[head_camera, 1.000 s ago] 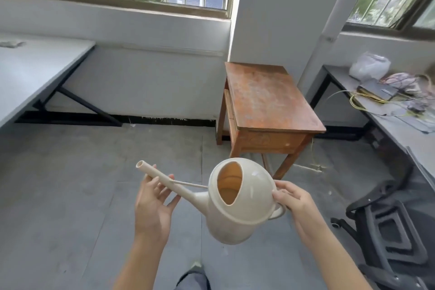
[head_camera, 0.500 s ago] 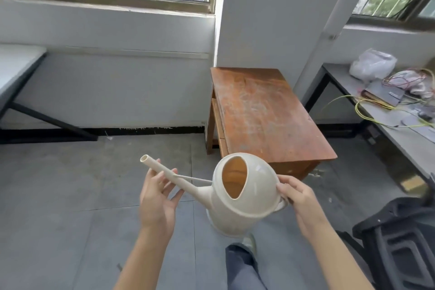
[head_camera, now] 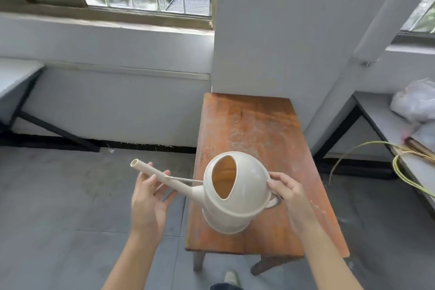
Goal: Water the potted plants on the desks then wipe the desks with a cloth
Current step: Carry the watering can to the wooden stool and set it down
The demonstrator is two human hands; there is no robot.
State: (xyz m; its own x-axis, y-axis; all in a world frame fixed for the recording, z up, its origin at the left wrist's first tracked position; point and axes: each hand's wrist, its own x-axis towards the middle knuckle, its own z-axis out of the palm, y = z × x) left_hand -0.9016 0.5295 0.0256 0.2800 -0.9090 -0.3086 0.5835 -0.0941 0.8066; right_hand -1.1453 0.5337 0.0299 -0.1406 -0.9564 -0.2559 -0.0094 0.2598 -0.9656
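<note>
The left hand (head_camera: 148, 205) cradles the spout (head_camera: 146, 168) on nearly straight fingers — a loose, open support. The cream watering can (head_camera: 247, 198) hangs above the orange wooden table (head_camera: 256, 129); the right hand (head_camera: 288, 193) grips its handle.

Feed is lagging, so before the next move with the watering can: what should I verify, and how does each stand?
1. Right hand grips the watering can by its handle: ok.
2. Left hand supports the spout: ok.
3. No water leaving the spout: ok.
4. Water level inside the can: cannot tell.
5. Potted plant in view: not ok, none visible.
6. Wiping cloth in view: not ok, none visible.
</note>
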